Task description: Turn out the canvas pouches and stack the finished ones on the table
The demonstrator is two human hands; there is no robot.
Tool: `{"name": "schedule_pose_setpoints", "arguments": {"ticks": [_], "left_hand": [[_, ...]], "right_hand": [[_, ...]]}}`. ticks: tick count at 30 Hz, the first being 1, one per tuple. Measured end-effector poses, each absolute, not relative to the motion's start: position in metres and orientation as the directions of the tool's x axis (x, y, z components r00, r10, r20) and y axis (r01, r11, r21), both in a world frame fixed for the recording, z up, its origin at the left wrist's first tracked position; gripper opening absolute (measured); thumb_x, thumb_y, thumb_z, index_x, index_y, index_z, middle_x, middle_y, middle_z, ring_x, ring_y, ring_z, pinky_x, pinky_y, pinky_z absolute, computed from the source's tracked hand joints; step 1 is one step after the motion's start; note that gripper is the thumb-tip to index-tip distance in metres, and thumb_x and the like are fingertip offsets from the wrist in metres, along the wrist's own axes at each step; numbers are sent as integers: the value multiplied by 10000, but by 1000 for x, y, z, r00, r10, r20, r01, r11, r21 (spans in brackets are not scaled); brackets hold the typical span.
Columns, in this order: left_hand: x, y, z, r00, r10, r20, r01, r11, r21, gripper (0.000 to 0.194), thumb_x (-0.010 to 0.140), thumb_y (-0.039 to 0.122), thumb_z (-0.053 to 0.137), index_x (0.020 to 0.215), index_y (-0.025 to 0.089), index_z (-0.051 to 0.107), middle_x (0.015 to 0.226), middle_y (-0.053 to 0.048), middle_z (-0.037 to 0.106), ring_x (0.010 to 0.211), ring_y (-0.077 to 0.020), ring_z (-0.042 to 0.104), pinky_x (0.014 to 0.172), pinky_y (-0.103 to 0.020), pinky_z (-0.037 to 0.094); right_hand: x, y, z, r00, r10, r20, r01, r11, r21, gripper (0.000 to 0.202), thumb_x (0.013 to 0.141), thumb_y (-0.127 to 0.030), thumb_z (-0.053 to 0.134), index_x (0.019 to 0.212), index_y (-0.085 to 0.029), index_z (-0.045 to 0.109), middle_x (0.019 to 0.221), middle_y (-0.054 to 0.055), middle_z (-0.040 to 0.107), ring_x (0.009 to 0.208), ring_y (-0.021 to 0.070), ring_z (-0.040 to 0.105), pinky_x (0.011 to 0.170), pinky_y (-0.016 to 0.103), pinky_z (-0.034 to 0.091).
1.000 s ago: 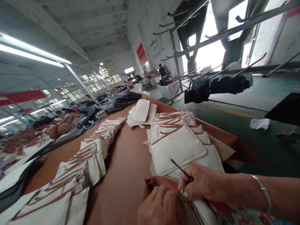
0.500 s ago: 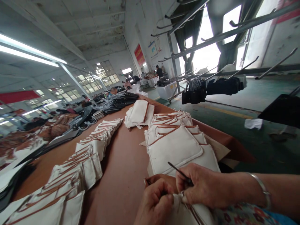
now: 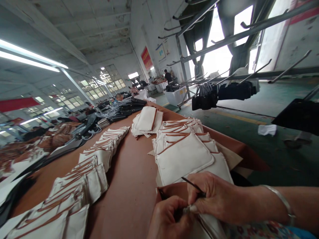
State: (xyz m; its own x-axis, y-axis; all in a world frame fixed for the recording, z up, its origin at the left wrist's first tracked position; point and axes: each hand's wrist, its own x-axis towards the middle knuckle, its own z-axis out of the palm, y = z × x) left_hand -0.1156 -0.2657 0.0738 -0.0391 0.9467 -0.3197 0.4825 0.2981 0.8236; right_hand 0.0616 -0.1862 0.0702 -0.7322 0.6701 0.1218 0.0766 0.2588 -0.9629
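Note:
At the bottom of the head view my right hand (image 3: 219, 197) grips a thin dark tool (image 3: 191, 184) whose handle sticks up to the left. Its fingertips press on a cream canvas pouch (image 3: 211, 225) with brown trim at the table's near edge. My left hand (image 3: 170, 220) clamps the same pouch from the left, fingers curled, touching the right hand's fingertips. A brown piece (image 3: 174, 191) lies just beyond both hands. A silver bangle (image 3: 282, 202) circles my right wrist.
A long brown table (image 3: 132, 179) runs away from me. A stack of cream pouches (image 3: 184, 149) lies right of centre, a long overlapping row of them (image 3: 94, 166) on the left. Dark bags (image 3: 224, 93) hang from a metal rack on the right. People work far off.
My left hand has slid a little right and closed tighter against the right hand's fingertips. The camera view has drifted slightly; the tool stays in my right hand.

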Motion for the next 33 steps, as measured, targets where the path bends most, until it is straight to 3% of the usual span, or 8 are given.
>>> {"name": "schedule_pose_setpoints", "arguments": {"ticks": [4,8,14,21,26,29,31,33], "left_hand": [[-110,-266,78,-52,936,-348,463,331,822,257,713,384,636,644,141,590,589,24,458,565,-103,331,514,-246,227],[-106,-270,71,-66,939,-338,341,340,876,185,661,285,646,583,177,518,547,26,468,527,-92,334,496,-236,226],[-112,-278,61,55,906,-420,-122,423,898,491,512,520,878,602,157,559,535,27,509,475,-65,346,467,-213,214],[-111,-277,63,25,887,-462,-221,455,863,525,537,547,905,551,147,565,477,49,478,423,-37,315,437,-195,175],[-108,-281,60,11,886,-464,-231,454,860,521,485,515,933,569,152,569,518,-3,579,444,-60,404,462,-201,239],[-107,-284,65,-25,916,-401,-111,396,911,479,534,500,886,580,160,552,515,1,551,462,-68,382,479,-211,226],[-106,-284,73,-64,943,-326,44,329,943,375,584,402,820,562,165,529,511,15,514,479,-69,356,492,-217,223],[-104,-284,83,-82,958,-276,190,287,939,255,605,287,721,537,175,502,507,31,475,490,-72,339,498,-221,226]], "right_hand": [[69,-186,61,-759,402,511,-95,709,-699,115,823,-124,541,732,-159,602,782,31,609,698,120,552,623,217,405],[80,-181,51,-784,35,620,-171,948,-269,213,924,-201,459,767,-164,599,780,50,596,650,140,512,582,271,403],[86,-174,48,-592,-355,723,-228,935,273,178,886,-205,567,744,-180,671,888,98,671,774,172,632,734,292,553],[81,-173,49,-487,-513,707,-217,855,471,195,800,-154,567,655,-184,694,842,112,711,751,216,663,796,380,588],[87,-183,51,-573,-334,749,-191,942,275,140,841,-197,580,797,-144,702,869,117,697,691,198,640,521,306,485],[92,-193,53,-656,49,753,-192,954,-230,174,911,-210,518,979,-129,657,894,105,678,748,177,633,607,270,487],[92,-195,58,-735,368,570,-197,688,-698,224,987,-257,428,1069,-139,600,921,90,663,806,161,629,697,258,502],[90,-192,63,-806,497,321,-164,334,-928,286,1022,-348,398,1086,-134,577,872,59,633,781,142,603,701,243,495]]}}
